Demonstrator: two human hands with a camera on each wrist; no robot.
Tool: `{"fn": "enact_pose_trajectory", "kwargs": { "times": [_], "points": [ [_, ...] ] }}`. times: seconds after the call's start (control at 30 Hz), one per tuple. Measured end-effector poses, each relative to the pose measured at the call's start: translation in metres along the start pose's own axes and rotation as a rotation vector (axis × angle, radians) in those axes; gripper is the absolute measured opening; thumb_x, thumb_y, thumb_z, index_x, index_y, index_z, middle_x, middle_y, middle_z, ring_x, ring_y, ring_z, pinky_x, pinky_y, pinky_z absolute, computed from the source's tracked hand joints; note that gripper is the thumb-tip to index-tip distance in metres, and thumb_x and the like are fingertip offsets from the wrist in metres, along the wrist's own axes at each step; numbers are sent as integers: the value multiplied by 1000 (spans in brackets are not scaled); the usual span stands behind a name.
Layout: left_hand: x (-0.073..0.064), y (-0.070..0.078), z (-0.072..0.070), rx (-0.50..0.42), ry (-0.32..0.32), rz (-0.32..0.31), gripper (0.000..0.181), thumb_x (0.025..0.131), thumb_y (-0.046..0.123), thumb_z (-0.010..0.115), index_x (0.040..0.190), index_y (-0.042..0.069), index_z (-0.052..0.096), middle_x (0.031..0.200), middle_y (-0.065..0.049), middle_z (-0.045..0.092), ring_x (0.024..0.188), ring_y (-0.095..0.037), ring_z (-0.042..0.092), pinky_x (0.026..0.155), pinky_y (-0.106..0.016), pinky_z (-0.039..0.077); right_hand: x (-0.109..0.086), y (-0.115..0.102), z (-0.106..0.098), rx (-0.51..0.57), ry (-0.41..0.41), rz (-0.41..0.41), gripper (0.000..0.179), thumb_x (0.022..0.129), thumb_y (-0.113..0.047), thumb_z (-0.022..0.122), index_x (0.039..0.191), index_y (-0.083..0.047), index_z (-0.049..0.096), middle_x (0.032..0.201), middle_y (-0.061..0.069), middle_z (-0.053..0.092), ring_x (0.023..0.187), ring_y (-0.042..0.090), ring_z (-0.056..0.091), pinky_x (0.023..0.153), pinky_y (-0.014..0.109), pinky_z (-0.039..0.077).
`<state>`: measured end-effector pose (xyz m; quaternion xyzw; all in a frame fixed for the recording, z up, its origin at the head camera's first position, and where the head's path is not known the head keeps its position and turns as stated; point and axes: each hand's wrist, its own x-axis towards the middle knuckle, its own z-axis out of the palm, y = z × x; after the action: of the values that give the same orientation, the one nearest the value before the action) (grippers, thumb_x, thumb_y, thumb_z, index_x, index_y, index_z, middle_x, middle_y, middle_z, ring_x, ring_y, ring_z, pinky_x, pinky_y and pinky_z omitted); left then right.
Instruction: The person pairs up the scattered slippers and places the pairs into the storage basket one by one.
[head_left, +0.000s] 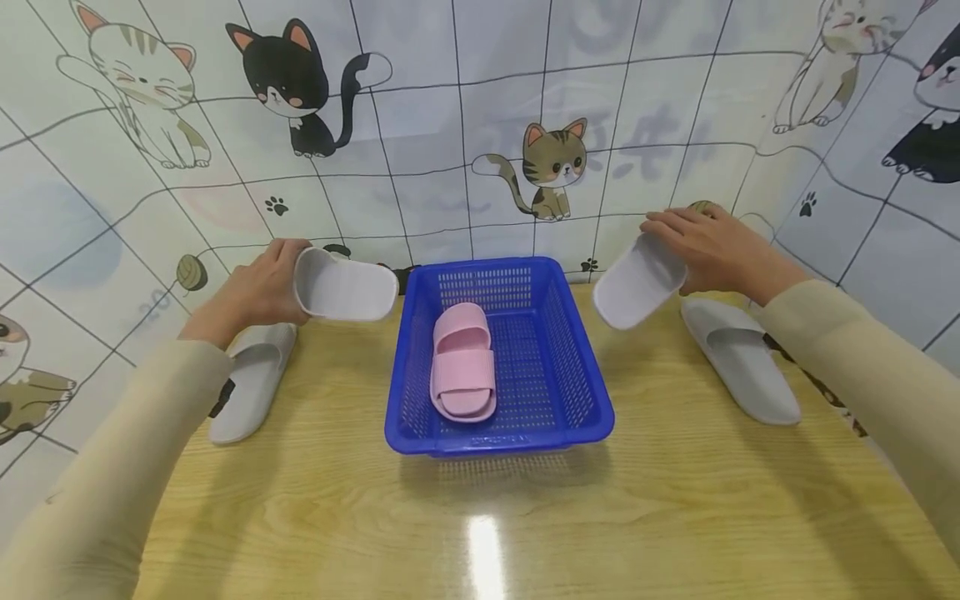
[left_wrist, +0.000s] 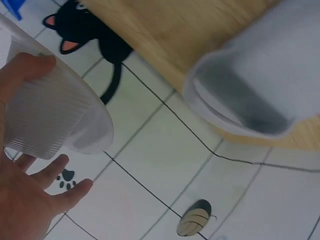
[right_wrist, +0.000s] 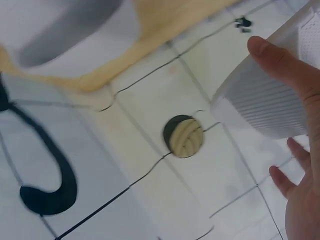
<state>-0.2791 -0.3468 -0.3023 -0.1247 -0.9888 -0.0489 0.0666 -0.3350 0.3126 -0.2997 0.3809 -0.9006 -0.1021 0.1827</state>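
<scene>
My left hand (head_left: 268,282) grips a whitish slipper (head_left: 352,292) above the table, left of the blue basket (head_left: 598,427). In the left wrist view the thumb lies over that slipper's ribbed strap (left_wrist: 47,110). On the other side of the basket, my right hand (head_left: 712,246) holds a matching slipper (head_left: 633,287), tilted. Its ribbed strap (right_wrist: 272,102) shows under the thumb in the right wrist view. Inside the basket, on its left half, lies pink slipper footwear (head_left: 462,367), toe end nearer me.
A grey slipper (head_left: 251,392) rests on the wooden table (head_left: 330,500) under my left forearm. Another grey slipper (head_left: 742,367) lies at the right, beside my right forearm. Behind the table hangs a cat-patterned sheet (head_left: 420,133), which also runs along both sides.
</scene>
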Motion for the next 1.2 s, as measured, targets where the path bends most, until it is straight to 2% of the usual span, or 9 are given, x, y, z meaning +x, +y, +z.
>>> {"fn": "enact_pose_trajectory", "kwargs": {
  "times": [0.17, 0.33, 0.47, 0.63, 0.77, 0.9, 1.0, 1.2],
  "points": [
    [-8, 21, 0, -97, 65, -18, 116, 61, 26, 95, 156, 16, 29, 151, -28, 34, 115, -49, 53, 88, -71, 52, 5, -15, -14, -9, 74, 64, 118, 47, -31, 104, 146, -4, 45, 142, 25, 54, 131, 47, 49, 94, 72, 45],
    [-13, 42, 6, -169, 133, -32, 120, 60, 25, 97, 158, 19, 30, 152, -28, 32, 117, -51, 52, 92, -71, 52, 9, -35, -26, 34, 69, 185, 119, 50, -35, 103, 148, -3, 43, 138, 30, 49, 125, 50, 49, 100, 74, 40],
    [-18, 53, 12, -213, 191, -27, 121, 58, 26, 99, 158, 21, 30, 153, -27, 30, 120, -53, 53, 94, -71, 52, 13, -51, -32, 77, 73, 262, 119, 52, -37, 102, 150, -5, 42, 139, 32, 46, 124, 52, 49, 101, 74, 38],
    [-26, 64, 16, -267, 282, 11, 119, 57, 27, 100, 157, 25, 35, 152, -26, 29, 128, -50, 47, 96, -71, 51, 14, -68, -38, 75, 151, 255, 121, 49, -38, 102, 150, -7, 43, 147, 29, 46, 130, 53, 46, 98, 75, 39],
    [-33, 76, 15, -335, 348, 14, 120, 56, 26, 102, 157, 30, 38, 151, -25, 28, 137, -48, 40, 99, -72, 49, 9, -81, -43, 76, 243, 250, 124, 47, -37, 104, 152, -10, 43, 146, 27, 50, 130, 52, 47, 97, 74, 40],
    [-41, 89, 19, -417, 408, 15, 120, 56, 27, 102, 158, 33, 39, 150, -23, 27, 139, -47, 39, 100, -71, 48, 2, -95, -45, 134, 312, 300, 128, 46, -34, 105, 155, -11, 42, 143, 24, 52, 130, 50, 47, 97, 73, 40],
    [-46, 97, 24, -463, 442, 12, 119, 58, 29, 101, 158, 37, 37, 151, -21, 28, 139, -45, 39, 100, -70, 48, -2, -107, -44, 187, 338, 343, 125, 47, -31, 105, 153, -11, 43, 143, 24, 51, 133, 49, 45, 99, 74, 39],
    [-49, 111, 27, -481, 512, 48, 119, 53, 26, 103, 155, 34, 43, 152, -19, 31, 140, -42, 40, 100, -69, 49, -7, -125, -39, 242, 369, 405, 116, 46, -27, 106, 147, -16, 51, 139, 26, 52, 131, 51, 46, 100, 74, 39]
  ]
}}
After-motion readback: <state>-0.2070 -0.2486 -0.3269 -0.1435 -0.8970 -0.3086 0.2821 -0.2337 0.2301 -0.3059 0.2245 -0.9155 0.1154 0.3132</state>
